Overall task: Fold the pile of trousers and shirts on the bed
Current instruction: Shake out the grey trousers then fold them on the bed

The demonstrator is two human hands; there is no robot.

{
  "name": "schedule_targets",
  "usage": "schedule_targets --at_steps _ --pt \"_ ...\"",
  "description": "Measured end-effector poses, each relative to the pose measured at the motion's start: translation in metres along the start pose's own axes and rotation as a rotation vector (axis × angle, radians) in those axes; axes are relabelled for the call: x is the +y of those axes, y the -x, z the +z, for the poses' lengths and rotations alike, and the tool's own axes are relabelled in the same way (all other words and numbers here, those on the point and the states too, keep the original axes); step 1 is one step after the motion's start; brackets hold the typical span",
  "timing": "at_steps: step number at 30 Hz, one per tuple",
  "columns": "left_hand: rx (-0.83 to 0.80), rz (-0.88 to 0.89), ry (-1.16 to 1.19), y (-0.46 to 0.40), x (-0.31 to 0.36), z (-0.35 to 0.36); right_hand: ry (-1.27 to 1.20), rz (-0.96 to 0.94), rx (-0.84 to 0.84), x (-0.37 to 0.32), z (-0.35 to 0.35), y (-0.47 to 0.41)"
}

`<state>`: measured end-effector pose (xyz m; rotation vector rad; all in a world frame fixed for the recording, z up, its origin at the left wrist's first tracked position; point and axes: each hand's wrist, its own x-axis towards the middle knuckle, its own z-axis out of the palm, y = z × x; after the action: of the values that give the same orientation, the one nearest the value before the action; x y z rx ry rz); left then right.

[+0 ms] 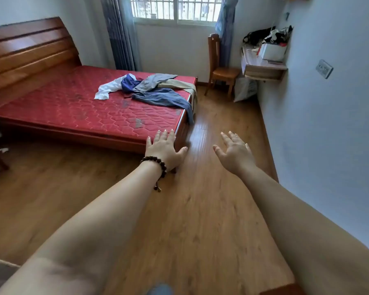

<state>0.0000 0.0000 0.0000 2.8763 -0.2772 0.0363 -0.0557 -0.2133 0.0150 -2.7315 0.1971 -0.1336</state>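
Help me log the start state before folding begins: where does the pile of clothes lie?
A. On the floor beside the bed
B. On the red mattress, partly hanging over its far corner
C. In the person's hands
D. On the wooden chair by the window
B: the pile of clothes lies on the red mattress, one blue garment drooping over its edge, while the left hand and right hand are open and hold nothing.

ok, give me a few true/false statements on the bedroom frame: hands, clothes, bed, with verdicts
1. Both hands are open and hold nothing. True: the left hand and the right hand are spread with straight fingers.
2. The pile of clothes is already folded. False: it lies crumpled and spread on the red mattress.
3. A bead bracelet is on the right wrist. False: it is on the left wrist.
4. One garment hangs over the mattress edge. True.
5. A wooden chair stands near the window. True.
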Motion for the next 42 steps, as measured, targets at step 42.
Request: schedule_targets --at_steps 42 --pt "-0.108 -0.046 -0.055 -0.831 0.062 0.136 0.019 0.053 -0.109 0.163 0.067 -0.845"
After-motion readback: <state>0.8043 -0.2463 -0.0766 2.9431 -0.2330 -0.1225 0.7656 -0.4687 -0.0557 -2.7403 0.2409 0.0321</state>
